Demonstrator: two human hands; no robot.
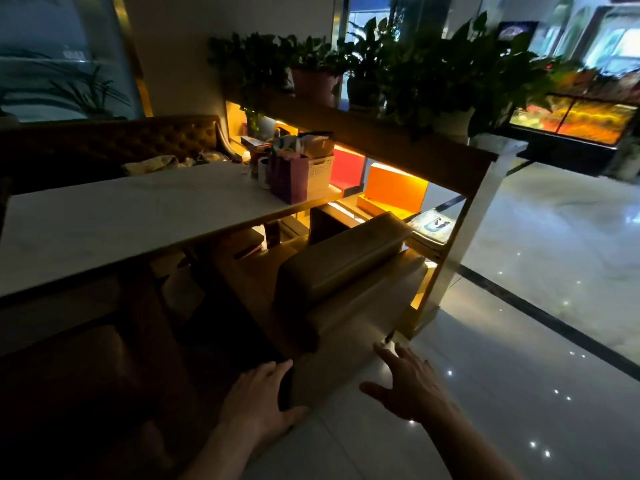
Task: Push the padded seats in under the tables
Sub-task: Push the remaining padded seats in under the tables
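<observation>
A tan padded seat (349,282) with a low cushioned back stands at the right end of a long white-topped table (114,216), its front part under the tabletop. My left hand (263,396) lies flat against the seat's near left corner, fingers wrapped on the edge. My right hand (408,379) hovers open just off the seat's near right corner, fingers spread. A second, darker padded seat (69,368) sits in shadow at the lower left under the table.
A lit wooden shelf unit (446,216) with potted plants (433,74) on top stands close on the seat's right. A purple bag (289,180) and boxes sit on the table's far end. A tufted bench (114,140) lies behind. Glossy tiled floor (519,375) spreads to the right.
</observation>
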